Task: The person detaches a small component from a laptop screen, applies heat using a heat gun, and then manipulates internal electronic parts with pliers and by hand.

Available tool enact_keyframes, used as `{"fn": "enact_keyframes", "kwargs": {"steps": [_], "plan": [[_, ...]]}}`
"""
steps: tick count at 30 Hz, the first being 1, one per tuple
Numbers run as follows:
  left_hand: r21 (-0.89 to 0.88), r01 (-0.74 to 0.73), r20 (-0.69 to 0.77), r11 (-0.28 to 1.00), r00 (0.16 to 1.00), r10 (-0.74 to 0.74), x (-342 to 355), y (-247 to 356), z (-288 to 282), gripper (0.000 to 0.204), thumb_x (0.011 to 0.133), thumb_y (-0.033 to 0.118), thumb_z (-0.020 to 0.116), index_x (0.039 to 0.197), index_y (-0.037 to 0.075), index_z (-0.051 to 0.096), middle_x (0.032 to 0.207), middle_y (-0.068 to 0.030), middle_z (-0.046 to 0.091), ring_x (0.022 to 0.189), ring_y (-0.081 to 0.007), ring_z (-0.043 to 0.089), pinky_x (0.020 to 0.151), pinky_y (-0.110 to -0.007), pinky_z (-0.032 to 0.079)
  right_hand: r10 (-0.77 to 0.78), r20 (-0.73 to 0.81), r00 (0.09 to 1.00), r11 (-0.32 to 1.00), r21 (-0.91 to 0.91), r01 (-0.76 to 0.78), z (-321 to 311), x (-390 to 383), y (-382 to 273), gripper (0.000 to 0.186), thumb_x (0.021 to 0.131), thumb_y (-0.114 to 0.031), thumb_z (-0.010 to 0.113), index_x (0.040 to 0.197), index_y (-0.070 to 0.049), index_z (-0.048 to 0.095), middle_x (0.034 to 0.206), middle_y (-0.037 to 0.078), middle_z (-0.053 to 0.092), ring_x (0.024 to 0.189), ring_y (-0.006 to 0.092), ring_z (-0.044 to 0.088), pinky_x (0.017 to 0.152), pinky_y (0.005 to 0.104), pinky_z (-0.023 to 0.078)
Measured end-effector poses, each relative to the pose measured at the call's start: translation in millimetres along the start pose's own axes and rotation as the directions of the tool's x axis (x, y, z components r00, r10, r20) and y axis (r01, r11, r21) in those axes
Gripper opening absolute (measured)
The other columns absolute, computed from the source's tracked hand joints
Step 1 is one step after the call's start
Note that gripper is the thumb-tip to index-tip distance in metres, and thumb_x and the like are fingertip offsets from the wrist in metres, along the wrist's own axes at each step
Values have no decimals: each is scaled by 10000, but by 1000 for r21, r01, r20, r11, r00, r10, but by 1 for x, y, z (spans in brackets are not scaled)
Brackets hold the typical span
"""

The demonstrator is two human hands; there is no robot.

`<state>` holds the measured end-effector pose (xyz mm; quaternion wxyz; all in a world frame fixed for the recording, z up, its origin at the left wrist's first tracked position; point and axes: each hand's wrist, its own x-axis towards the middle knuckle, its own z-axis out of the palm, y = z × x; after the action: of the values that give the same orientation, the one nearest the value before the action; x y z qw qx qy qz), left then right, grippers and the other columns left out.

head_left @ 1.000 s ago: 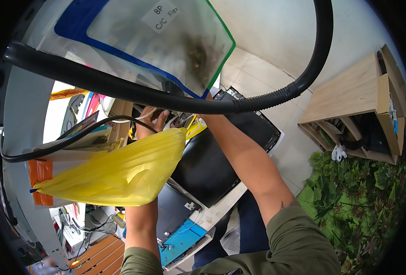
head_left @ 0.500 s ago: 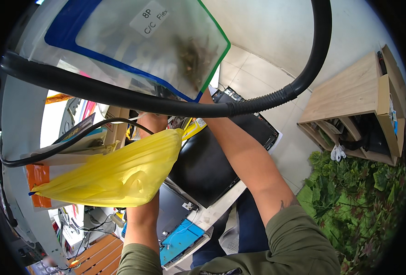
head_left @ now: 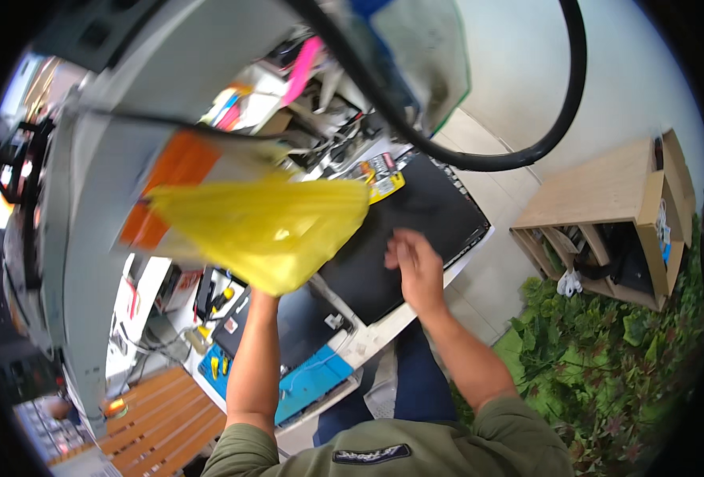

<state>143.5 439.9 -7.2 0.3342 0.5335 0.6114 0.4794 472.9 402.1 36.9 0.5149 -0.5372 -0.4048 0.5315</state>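
My right hand [head_left: 417, 270] hovers over a large black laptop panel [head_left: 403, 230]; its fingers are loosely curled and apart, with nothing visible in them. My left forearm [head_left: 255, 366] reaches up behind a yellow plastic bag [head_left: 276, 226], which hides the left hand and its fingers. A yellow and black blister pack [head_left: 385, 179] lies by the panel's far left edge. Below the bag, beside my left forearm, a dark grey laptop panel [head_left: 300, 330] rests partly over a blue mat [head_left: 316, 385].
A black hose [head_left: 487, 163] curves overhead, near a clear zip pouch [head_left: 439, 56] with blue and green edging. Cables and small parts [head_left: 340, 131] clutter the table's far side. A wooden cabinet [head_left: 582, 207] stands at right above green artificial leaves [head_left: 606, 350]. A slatted wooden surface [head_left: 153, 417] is lower left.
My right hand has drawn back from the far clutter to above the black panel. My left forearm stays behind the bag. The view has shifted, so bag, pouch and hose appear further right.
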Motion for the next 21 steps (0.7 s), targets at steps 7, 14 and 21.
{"fn": "enact_keyframes", "kwargs": {"steps": [7, 14, 21], "plan": [[-835, 482, 473, 266, 875, -100, -138, 165, -55, 720, 1215, 499, 372, 1594, -93, 528, 1606, -302, 588, 1499, -417, 581, 1271, -499, 445, 116, 364, 924, 927, 294, -232, 83, -170, -73, 539, 1219, -252, 503, 1644, 77, 458, 1608, 248, 582, 1504, 319, 571, 1281, 430, 429], [-151, -76, 263, 986, 958, 115, -225, 231, -83, 592, 1178, 241, 447, 1699, -38, 426, 1806, -283, 330, 1686, -401, 322, 1367, -450, 250, -114, 410, 905, 971, 237, 16, 155, -196, -136, 655, 1235, -339, 409, 1709, 102, 311, 1763, 270, 371, 1662, 348, 342, 1361, 452, 267], [295, -175, 277, 939, 956, 91, -261, 290, -76, 940, 808, -96, 601, 1714, -37, 356, 1789, -332, 289, 1692, -467, 261, 1362, -538, 295, -106, 457, 883, 994, 27, 105, 140, -196, -154, 674, 1248, -350, 366, 1731, 104, 243, 1820, 247, 273, 1701, 329, 256, 1389, 459, 208]]}}
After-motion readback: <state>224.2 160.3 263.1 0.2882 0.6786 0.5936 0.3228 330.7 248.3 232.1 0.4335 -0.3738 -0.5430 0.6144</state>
